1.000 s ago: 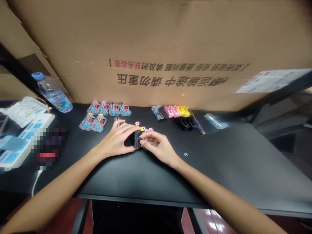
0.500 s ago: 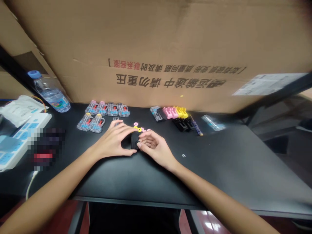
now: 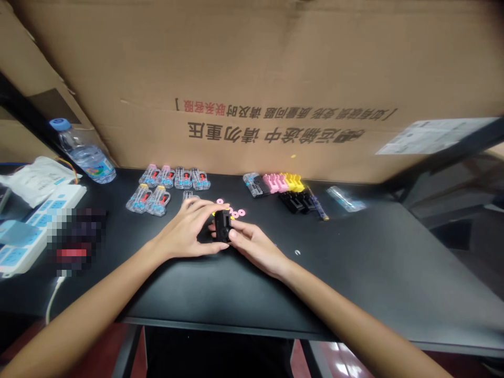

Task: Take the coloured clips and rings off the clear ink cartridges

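Observation:
A small black plastic part (image 3: 223, 227) is held upright between both hands above the black table (image 3: 220, 294). My left hand (image 3: 189, 228) grips its top and bottom ends between fingers and thumb. From the right, my right hand (image 3: 254, 244) pinches the part, its thumb on the round feature near the lower end and some fingertips behind it. Just behind the part lie several small pink rings (image 3: 241, 212) and some yellow ones, partly hidden by the hands. A clear plastic piece (image 3: 190, 196) lies beyond my left fingers.
Several clear cases (image 3: 158, 200) lie back left. Pink clips (image 3: 275, 182), yellow clips (image 3: 294, 182) and black clips (image 3: 293, 202) sit back right, near a clear packet (image 3: 345, 199). A bottle (image 3: 88, 157) and power strip (image 3: 43, 226) are left. A cardboard wall (image 3: 252, 63) stands behind.
The black part has turned and shifted slightly right, showing more of its face. My right fingers have moved behind it, uncovering more pink rings.

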`<act>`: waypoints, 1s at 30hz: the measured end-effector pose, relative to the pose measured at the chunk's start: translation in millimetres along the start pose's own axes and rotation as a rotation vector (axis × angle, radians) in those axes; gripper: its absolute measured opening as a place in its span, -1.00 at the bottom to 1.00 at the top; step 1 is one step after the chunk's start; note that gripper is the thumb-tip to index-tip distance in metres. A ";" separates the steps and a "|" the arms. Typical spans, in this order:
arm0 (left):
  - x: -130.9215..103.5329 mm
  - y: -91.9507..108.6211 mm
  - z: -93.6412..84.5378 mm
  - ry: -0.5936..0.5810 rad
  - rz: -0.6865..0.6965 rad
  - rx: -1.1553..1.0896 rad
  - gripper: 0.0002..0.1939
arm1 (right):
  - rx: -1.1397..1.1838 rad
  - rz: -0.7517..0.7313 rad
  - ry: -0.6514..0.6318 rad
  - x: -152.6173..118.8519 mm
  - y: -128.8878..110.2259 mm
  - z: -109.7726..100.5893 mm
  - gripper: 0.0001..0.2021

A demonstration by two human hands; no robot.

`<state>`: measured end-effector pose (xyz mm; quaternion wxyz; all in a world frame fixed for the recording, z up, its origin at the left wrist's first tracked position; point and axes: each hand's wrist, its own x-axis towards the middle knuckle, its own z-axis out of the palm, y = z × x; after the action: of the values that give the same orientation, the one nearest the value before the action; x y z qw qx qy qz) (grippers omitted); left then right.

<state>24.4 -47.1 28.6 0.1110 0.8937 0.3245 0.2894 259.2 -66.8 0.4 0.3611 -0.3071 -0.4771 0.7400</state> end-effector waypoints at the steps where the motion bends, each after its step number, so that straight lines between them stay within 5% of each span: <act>1: 0.2 0.5 0.4 -0.013 0.005 -0.006 -0.25 | -0.009 -0.001 -0.012 -0.5 0.2 0.5 -0.57; 13: 0.5 -2.3 -1.0 -0.019 0.013 0.034 -0.27 | 0.112 0.037 0.095 0.3 -3.6 0.7 -0.56; 19: -0.8 -26.5 -25.0 0.015 -0.115 0.267 -0.59 | 0.016 -0.011 0.208 2.1 -8.3 -5.7 -0.42; 25: -12.2 -57.5 -36.1 -0.107 -0.181 0.322 -0.23 | -0.062 -0.024 0.233 1.8 -8.1 -13.8 -0.48; 30: -12.8 -59.2 -30.1 -0.150 -0.231 0.305 -0.19 | -0.082 -0.016 0.208 0.5 -8.4 -13.5 -0.47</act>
<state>-31.8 -9.8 24.4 0.0305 0.8759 0.4559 0.1550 271.8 -57.5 3.4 0.4017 -0.3930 -0.4692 0.6812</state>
